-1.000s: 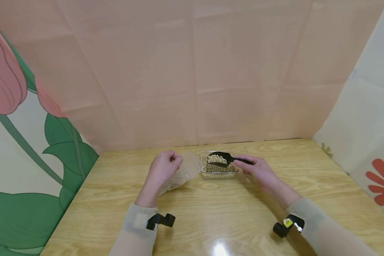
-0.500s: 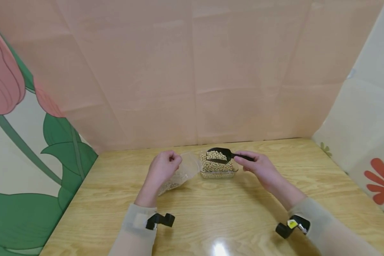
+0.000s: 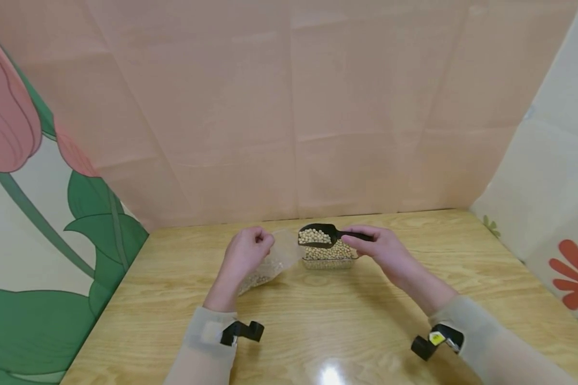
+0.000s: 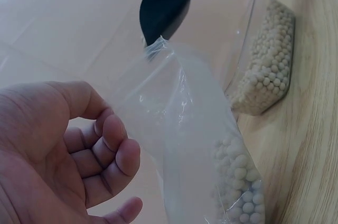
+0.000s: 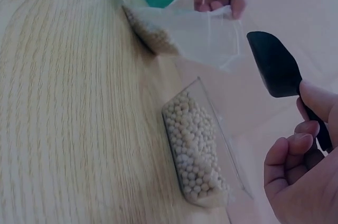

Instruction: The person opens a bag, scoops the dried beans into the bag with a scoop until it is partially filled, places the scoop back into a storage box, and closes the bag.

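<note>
My right hand [image 3: 380, 248] grips the handle of a black scoop [image 3: 334, 233] heaped with pale, round soybeans [image 3: 314, 236]. The scoop hangs over the left part of a clear rectangular container [image 3: 329, 263], which holds more of the same beans. With thumb and curled fingers my left hand [image 3: 247, 250] pinches the top edge of a clear plastic bag [image 3: 284, 250], left of the container. Beans [image 4: 240, 182] lie in the bottom of the bag in the left wrist view. There, the scoop's tip [image 4: 153, 36] appears right at the bag's mouth.
The bag and container stand on a wood-grain table [image 3: 294, 331] with a pinkish backdrop [image 3: 289, 133] behind. A floral panel [image 3: 43, 240] rises at the left and another [image 3: 559, 214] at the right. Each wrist wears a small black camera mount [image 3: 243, 331].
My right hand lifted the filled scoop out of the container's beans, then moved it left toward the bag. My left hand and the bag stayed in place.
</note>
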`<state>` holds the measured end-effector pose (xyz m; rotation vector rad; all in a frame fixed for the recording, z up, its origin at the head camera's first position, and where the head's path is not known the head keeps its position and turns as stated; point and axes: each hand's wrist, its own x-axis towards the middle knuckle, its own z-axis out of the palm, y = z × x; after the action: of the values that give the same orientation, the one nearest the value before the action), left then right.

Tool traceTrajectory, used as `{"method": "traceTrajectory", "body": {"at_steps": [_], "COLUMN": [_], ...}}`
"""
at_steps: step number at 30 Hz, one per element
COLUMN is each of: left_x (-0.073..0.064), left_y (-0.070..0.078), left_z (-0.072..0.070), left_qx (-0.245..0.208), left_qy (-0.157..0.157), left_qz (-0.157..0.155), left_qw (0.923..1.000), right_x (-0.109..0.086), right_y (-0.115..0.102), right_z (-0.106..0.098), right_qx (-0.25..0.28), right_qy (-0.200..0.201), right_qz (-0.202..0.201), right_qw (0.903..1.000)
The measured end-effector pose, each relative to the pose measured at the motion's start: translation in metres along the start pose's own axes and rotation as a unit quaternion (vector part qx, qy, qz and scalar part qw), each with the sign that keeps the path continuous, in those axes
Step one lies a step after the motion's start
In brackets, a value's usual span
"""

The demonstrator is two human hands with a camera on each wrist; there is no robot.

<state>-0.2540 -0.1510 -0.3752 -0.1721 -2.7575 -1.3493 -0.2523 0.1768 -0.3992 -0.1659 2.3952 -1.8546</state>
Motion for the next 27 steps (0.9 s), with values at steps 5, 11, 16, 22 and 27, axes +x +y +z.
{"method": "traceTrajectory", "body": {"at_steps": [5, 11, 16, 22, 27], "left_x": [0.001, 0.002, 0.004, 0.005, 0.004], "left_y": [0.000, 0.000, 0.000, 0.000, -0.001], "left_z": [0.000, 0.001, 0.001, 0.001, 0.001], "left_qx": [0.001, -0.002, 0.007, 0.004, 0.004], "left_qy": [0.004, 0.000, 0.004, 0.001, 0.003], "left_qz": [0.000, 0.001, 0.007, 0.005, 0.003], "left_qw": [1.0000, 1.0000, 0.9999, 1.0000, 1.0000], "right_x": [0.003, 0.010, 0.014, 0.015, 0.016], "right_y": [-0.004, -0.005, -0.008, -0.014, -0.016], "right_z": [0.007, 0.017, 0.025, 0.033, 0.039], "right_qx": [-0.011, -0.020, -0.028, -0.040, -0.064], "right_qy": [-0.002, -0.008, -0.013, -0.008, 0.010], "right_qz": [-0.005, -0.011, -0.009, -0.013, -0.019], "right_qw": [0.9999, 0.9997, 0.9995, 0.9991, 0.9977]}}
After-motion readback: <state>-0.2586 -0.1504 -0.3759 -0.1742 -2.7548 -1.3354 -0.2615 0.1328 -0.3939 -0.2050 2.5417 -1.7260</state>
